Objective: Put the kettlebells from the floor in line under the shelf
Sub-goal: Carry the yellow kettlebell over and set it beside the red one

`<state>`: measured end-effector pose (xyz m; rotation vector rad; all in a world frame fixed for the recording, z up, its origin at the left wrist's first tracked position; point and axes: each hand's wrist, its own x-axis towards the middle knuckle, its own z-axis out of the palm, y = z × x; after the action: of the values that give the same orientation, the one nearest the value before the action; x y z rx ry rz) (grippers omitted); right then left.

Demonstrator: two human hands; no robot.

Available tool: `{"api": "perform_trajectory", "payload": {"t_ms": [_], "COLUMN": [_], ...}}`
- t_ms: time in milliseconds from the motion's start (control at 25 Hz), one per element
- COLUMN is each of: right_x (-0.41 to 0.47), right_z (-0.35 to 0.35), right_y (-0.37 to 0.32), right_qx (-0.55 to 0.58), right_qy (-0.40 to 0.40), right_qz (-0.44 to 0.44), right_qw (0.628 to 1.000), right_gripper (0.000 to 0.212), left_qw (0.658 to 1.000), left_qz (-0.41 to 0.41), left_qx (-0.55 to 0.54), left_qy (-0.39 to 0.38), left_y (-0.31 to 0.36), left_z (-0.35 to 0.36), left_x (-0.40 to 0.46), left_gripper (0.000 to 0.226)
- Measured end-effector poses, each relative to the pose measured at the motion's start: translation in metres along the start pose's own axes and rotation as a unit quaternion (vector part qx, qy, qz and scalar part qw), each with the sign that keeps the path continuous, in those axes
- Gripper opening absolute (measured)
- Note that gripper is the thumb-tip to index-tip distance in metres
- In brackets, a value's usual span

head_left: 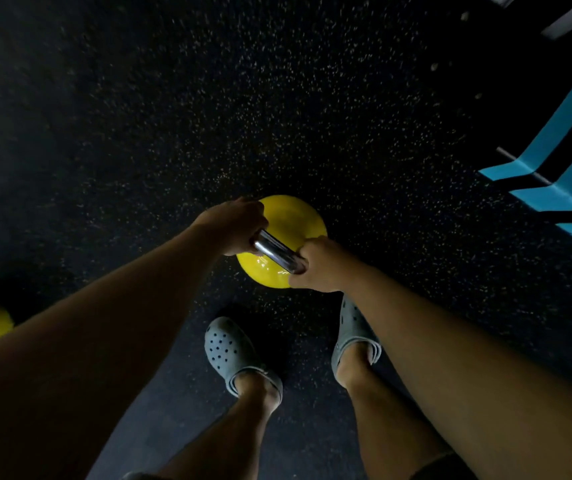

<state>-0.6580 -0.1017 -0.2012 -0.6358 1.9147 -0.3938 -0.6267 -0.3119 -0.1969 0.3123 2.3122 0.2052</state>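
Both forearms are reaching down; left hand point(234, 225) and right hand point(322, 266) are gripping the yellow kettlebell's point(289, 220) chrome handle point(277, 251), fingers closed; keeping it level ahead of the clogs point(232, 351) would help.

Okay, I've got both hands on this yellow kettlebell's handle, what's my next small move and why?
Probably carry it onward, held clear of your feet. Both the left hand and right hand grip the yellow kettlebell by its steel handle, just ahead of your clogs, and no shelf is clearly in view.

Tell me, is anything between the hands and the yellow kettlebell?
No. The left hand and right hand already grip the shiny handle of the yellow kettlebell, one at each end. The shelf is not in view.
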Motion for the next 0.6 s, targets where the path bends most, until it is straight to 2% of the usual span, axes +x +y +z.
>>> {"api": "perform_trajectory", "payload": {"t_ms": [120,200,280,400,600], "right_x": [-0.002,-0.011,-0.020,-0.045,-0.116], "right_z": [0.010,0.011,-0.005,-0.047,-0.128], "right_y": [-0.001,-0.004,-0.012,-0.035,-0.071], "right_qx": [0.082,0.123,0.099,0.025,-0.049], "right_qy": [-0.013,0.034,0.090,0.155,0.248], "right_qz": [0.024,0.050,0.057,0.042,0.042], "right_qw": [0.996,0.991,0.989,0.987,0.967], "right_gripper": [0.041,0.038,0.033,0.023,0.029], "left_qw": [0.996,0.993,0.986,0.965,0.958], "left_qz": [0.017,0.007,-0.010,-0.030,0.010], "left_qx": [-0.082,-0.110,-0.156,-0.240,-0.210], "left_qy": [0.016,0.028,0.051,0.100,0.195], "left_y": [-0.008,-0.003,0.004,0.022,0.052], "left_z": [0.004,0.001,-0.010,-0.037,-0.133], "left_x": [0.003,-0.002,-0.011,-0.036,-0.071], "left_gripper": [0.013,0.011,0.008,0.017,0.017]}}
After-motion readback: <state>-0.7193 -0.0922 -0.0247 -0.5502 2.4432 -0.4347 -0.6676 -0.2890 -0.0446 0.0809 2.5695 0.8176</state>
